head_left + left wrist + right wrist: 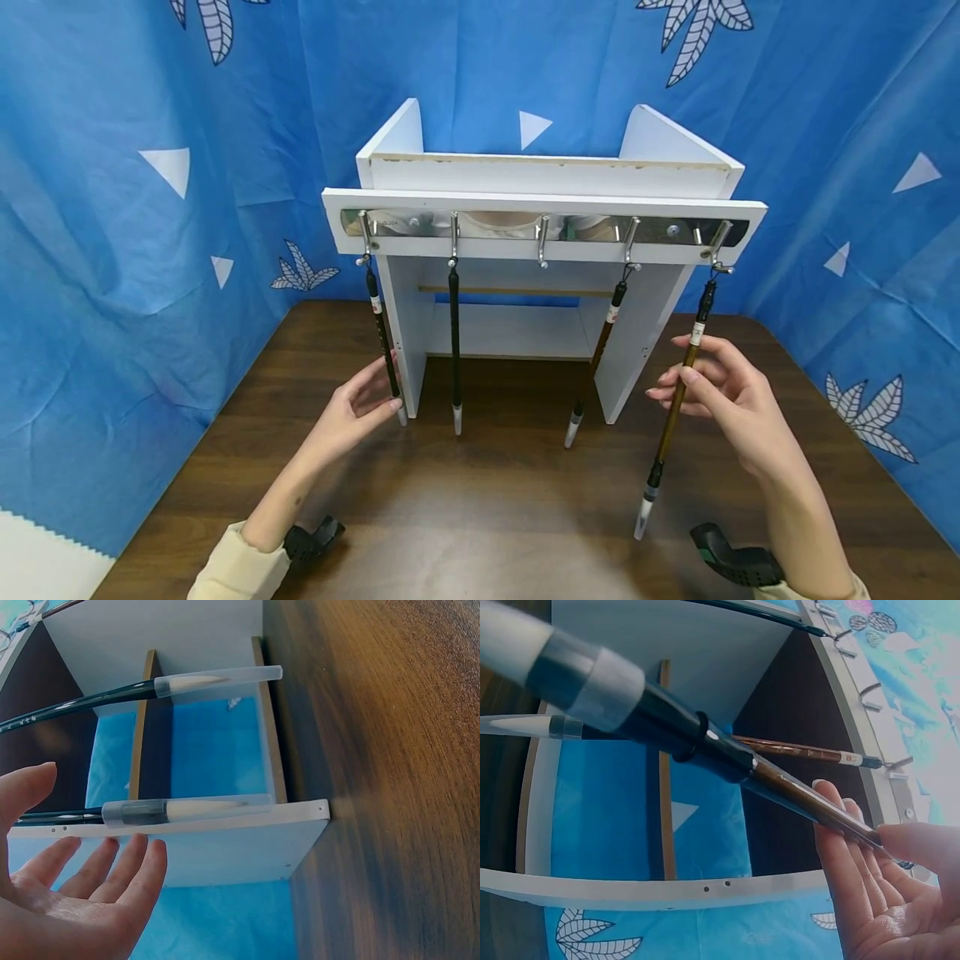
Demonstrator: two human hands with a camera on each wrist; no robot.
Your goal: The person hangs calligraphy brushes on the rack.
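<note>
Four-hook rail aside, the brushes are calligraphy brushes with clear caps, hanging tip down. My right hand pinches the brown handle of the rightmost calligraphy brush between thumb and fingers. In the right wrist view, that brush slants close past the camera, its loop end by the hook. Around the leftmost calligraphy brush, a black one, my left hand is spread, thumb and fingers apart. The left wrist view shows its fingers just beside the capped end, with a gap to the thumb.
A white wooden rack stands on the brown table, with a metal hook strip along its front. Between my hands hang a black brush and a brown brush. Blue patterned cloth surrounds the table.
</note>
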